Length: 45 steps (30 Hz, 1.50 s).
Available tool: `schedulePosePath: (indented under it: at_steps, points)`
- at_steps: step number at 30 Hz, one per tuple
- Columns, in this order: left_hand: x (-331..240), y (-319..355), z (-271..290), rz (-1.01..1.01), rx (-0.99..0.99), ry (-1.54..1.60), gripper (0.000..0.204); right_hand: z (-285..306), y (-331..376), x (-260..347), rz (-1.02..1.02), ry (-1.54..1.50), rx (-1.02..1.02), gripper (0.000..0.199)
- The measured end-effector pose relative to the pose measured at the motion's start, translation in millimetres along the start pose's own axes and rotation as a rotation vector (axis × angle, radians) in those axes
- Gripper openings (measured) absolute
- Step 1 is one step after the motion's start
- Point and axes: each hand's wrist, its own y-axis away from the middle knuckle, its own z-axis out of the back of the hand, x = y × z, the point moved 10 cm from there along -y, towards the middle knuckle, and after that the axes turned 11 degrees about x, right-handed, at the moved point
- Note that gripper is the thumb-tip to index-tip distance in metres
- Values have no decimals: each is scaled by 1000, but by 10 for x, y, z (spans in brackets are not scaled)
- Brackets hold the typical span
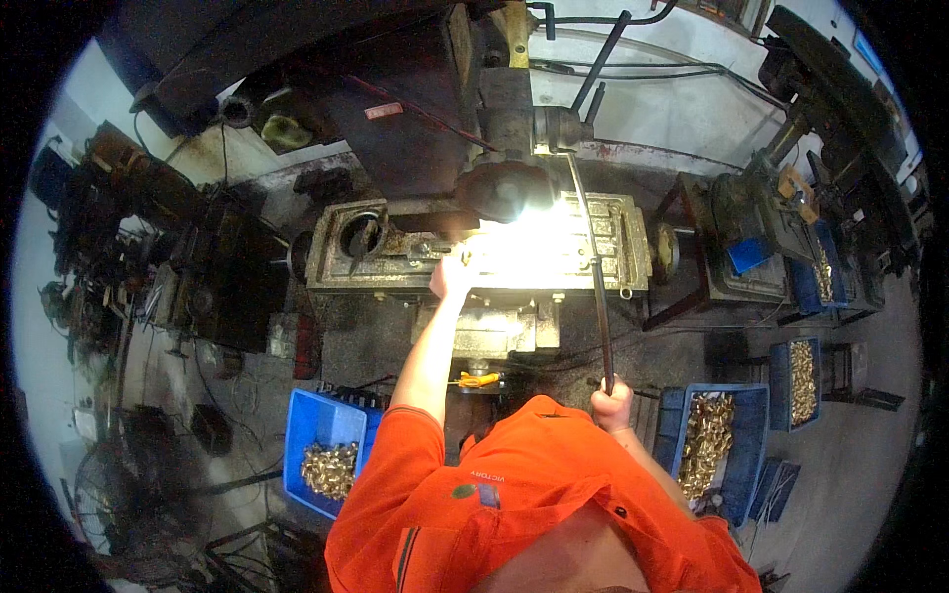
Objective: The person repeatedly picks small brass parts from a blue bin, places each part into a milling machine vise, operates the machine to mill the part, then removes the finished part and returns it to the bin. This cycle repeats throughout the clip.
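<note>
Our right hand [614, 404] has its grip closed round the lower end of the long dark lever [590, 247], which rises to the drill press head [509, 178]. Our left hand [452, 276] reaches onto the brightly lit machine table [395, 259]; glare hides its grip. Blue bins [321, 420] of brass parts [707, 440] flank us.

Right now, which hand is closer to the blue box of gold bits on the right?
Right. The right hand grips the long lever just beside that blue bin of brass parts. The left hand is far off, up on the brightly lit machine table.
</note>
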Motion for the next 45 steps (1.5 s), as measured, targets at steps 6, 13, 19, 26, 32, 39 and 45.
schedulePosePath:
  at_steps: [6, 13, 19, 26, 32, 39, 45]
  points:
    - [-4, -13, -21, -9, 5, -21, 53, -6, -13, -39, 46, -7, 6, 18]
    - [1, -18, -30, -6, 26, -37, 54, -3, -15, 120, 84, -44, -1, 17]
    - [5, -33, -38, -7, 28, -38, 55, -7, -22, 38, 67, -54, -8, 18]
    - [-9, -17, -37, -7, 29, -11, 54, -10, -20, 57, 39, -47, -4, 18]
    - [24, -47, -62, -8, 36, -10, 53, -18, -26, 43, 24, -33, -2, 17]
    - [5, -35, -48, -11, 25, -15, 52, -58, -52, -182, 5, -41, 1, 16]
    - [39, -61, -69, 6, 36, -10, 52, -57, -59, -164, 17, -7, -26, 14]
